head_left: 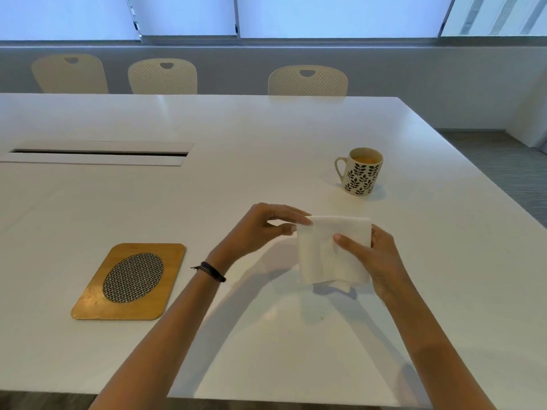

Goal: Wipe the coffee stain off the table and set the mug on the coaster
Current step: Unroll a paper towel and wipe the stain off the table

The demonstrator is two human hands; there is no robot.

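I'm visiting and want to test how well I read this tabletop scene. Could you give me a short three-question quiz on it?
1. True or false: the cream ceramic mug with dark leaf print stands on the golden wooden coaster with an oval mesh centre.
2. What do the left hand and right hand hold between them?
A. white paper napkin
B. sponge
C. spoon
3. Fill in: the mug's handle points toward the person's ____.

Key: 1 false, it stands on the white table, far right of the coaster; 2 A; 3 left.
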